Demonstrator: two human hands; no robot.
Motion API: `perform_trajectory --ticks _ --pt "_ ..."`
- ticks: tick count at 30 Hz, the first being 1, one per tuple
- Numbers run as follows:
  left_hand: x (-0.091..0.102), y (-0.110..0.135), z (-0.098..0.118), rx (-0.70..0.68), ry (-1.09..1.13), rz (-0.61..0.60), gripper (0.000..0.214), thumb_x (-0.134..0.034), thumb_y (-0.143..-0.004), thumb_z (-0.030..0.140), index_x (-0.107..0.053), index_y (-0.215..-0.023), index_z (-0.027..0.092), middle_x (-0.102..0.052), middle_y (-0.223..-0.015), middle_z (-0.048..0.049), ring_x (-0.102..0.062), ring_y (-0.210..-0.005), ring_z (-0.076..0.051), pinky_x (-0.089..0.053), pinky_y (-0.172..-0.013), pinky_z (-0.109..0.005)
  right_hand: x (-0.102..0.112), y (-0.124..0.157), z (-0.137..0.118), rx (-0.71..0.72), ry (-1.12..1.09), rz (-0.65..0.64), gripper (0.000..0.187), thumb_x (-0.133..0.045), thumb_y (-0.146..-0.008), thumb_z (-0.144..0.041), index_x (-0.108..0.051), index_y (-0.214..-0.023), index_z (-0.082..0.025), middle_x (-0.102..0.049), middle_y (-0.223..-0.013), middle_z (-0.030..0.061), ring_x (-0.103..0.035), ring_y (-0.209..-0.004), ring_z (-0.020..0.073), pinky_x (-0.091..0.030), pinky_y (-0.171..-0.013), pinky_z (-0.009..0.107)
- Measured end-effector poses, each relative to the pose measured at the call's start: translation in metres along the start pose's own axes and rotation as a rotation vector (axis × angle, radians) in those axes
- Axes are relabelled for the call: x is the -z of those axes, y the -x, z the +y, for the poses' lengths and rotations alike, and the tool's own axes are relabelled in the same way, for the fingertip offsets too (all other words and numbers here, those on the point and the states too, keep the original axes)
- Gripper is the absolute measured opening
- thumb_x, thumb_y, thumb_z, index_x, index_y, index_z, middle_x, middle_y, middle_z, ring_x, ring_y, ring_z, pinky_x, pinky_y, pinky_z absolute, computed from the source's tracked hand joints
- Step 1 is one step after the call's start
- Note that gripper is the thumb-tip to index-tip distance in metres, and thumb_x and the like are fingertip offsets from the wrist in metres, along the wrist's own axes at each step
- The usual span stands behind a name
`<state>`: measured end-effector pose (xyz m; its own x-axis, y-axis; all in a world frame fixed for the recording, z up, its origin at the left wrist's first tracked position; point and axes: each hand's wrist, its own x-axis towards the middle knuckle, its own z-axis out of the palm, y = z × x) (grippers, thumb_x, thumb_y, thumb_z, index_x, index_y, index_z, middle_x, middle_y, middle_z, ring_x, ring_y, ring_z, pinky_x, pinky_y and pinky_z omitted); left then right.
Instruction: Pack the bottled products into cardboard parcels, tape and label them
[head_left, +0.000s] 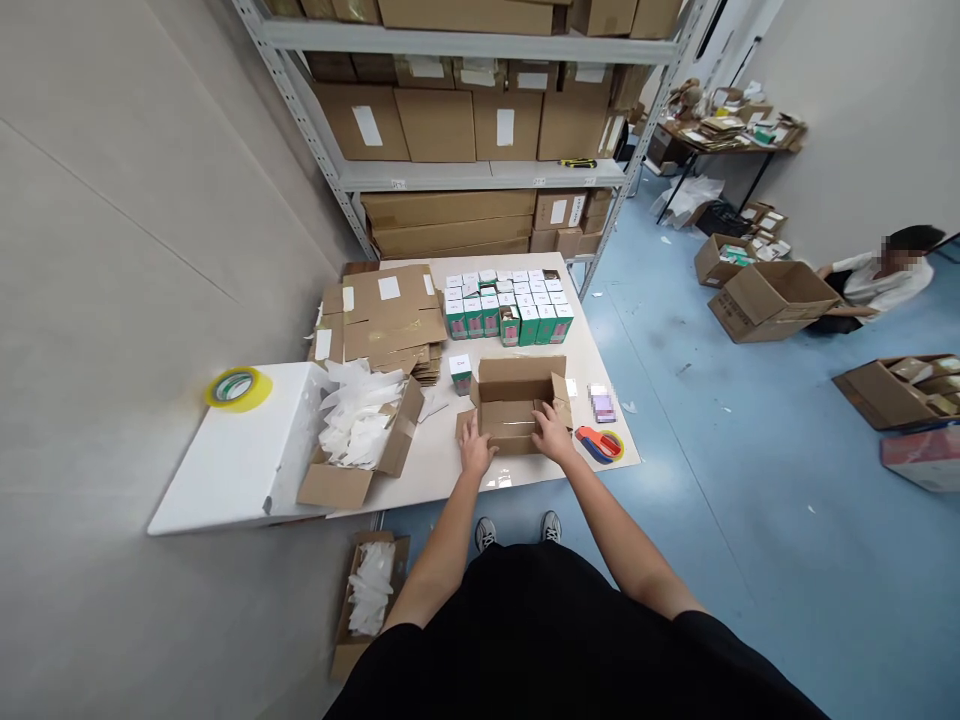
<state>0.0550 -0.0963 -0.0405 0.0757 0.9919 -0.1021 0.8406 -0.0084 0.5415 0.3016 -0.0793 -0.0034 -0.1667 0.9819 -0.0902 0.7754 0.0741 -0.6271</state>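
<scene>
An open cardboard box (517,380) stands on the table in front of me, its flaps spread outward. My left hand (475,448) grips its near left corner, fingers bent around the flap there. At the near right side my right hand (552,436) holds the box wall, with the fingertips reaching over into the inside. The bottom of the box shows bare cardboard. Just left of the box is a single green and white small carton (460,373). Behind it stand several rows of similar green and white cartons (517,300).
Flattened cardboard (390,315) is stacked at the left, behind a box of white packing paper (364,430). A tape dispenser (600,444) lies near the right edge, and yellow tape (238,388) on a white block. Shelving (480,175) stands behind. A person (885,275) sits at the right.
</scene>
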Motion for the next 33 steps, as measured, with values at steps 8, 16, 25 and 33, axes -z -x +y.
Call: perform_trajectory --ticks 8,16,25,33 --pt "-0.013 0.008 0.005 0.021 0.119 0.082 0.013 -0.080 -0.086 0.032 -0.078 -0.087 0.019 -0.019 -0.178 -0.0051 -0.018 -0.161 -0.047 -0.031 -0.127 -0.064 0.028 0.019 0.048 -0.178 0.065 0.020 0.105 -0.091 -0.070 -0.051 -0.042 -0.161 -0.031 -0.013 -0.178 0.0145 0.002 -0.163 0.0474 -0.011 -0.126 0.072" --pt "-0.013 0.038 0.010 0.069 0.134 0.145 0.010 -0.071 -0.091 0.023 -0.081 -0.088 0.024 -0.024 -0.177 0.0026 -0.023 -0.162 -0.034 -0.037 -0.128 -0.052 0.038 0.022 0.068 -0.108 -0.033 -0.032 0.110 -0.086 -0.073 -0.061 -0.036 -0.165 -0.031 -0.009 -0.179 0.0145 0.000 -0.164 0.0451 -0.022 -0.126 0.068" --pt "-0.013 0.104 0.017 0.209 0.079 0.278 0.009 -0.073 -0.091 0.027 -0.082 -0.092 0.025 -0.032 -0.174 -0.0019 -0.031 -0.160 -0.033 -0.034 -0.128 -0.056 0.034 -0.023 0.004 0.252 -0.139 -0.027 0.082 -0.072 -0.088 -0.050 -0.043 -0.161 -0.028 -0.019 -0.176 0.0093 -0.009 -0.165 0.0380 -0.022 -0.131 0.062" --pt "-0.002 0.166 0.000 0.332 0.108 0.404 0.014 -0.068 -0.094 0.028 -0.081 -0.093 0.022 -0.031 -0.174 -0.0072 -0.035 -0.158 -0.032 -0.034 -0.129 -0.053 -0.013 -0.046 -0.086 0.501 -0.172 -0.215 0.075 -0.072 -0.088 -0.044 -0.049 -0.157 -0.028 -0.025 -0.175 0.0085 -0.020 -0.163 0.0354 -0.025 -0.132 0.055"
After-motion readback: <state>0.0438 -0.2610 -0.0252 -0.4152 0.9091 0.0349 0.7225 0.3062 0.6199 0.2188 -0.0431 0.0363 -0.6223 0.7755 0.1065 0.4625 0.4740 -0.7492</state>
